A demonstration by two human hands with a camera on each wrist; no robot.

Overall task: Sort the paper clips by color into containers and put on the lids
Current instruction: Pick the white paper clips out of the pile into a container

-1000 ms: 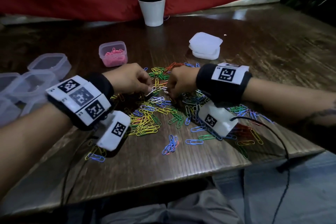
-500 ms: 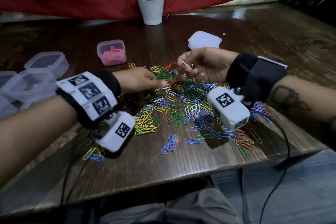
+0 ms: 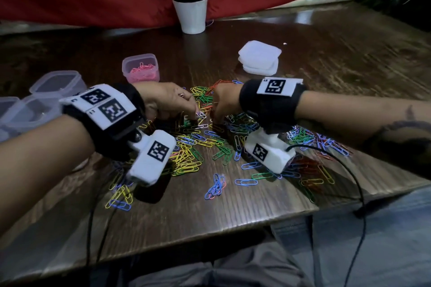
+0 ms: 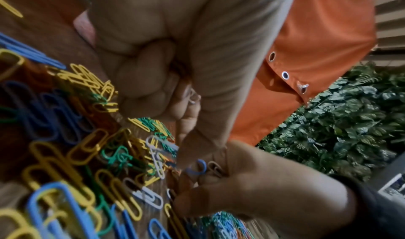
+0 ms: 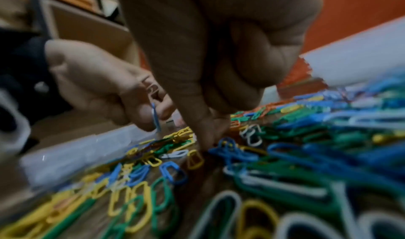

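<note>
A pile of mixed coloured paper clips [image 3: 210, 144] covers the middle of the wooden table. My left hand [image 3: 200, 115] hovers low over the pile's far side. It pinches a blue clip [image 5: 156, 119] at its fingertips and keeps pale clips [image 4: 192, 97] tucked between its fingers. Right beside it, my right hand [image 3: 214, 120] has its fingers curled and its fingertips [image 5: 208, 138] pushed down into the pile. Whether they hold a clip is hidden. An open container with pink clips [image 3: 140, 70] stands behind the left hand.
Several empty clear containers [image 3: 56, 81] sit at the far left. A stack of white lids [image 3: 258, 56] lies behind the right hand. A white plant pot [image 3: 191, 16] stands at the back. The table's front edge [image 3: 210, 228] is near, with cables hanging over it.
My right hand, raised half a second ago with a pale clip, has dropped back to the pile beside the left hand. The left hand stayed put.
</note>
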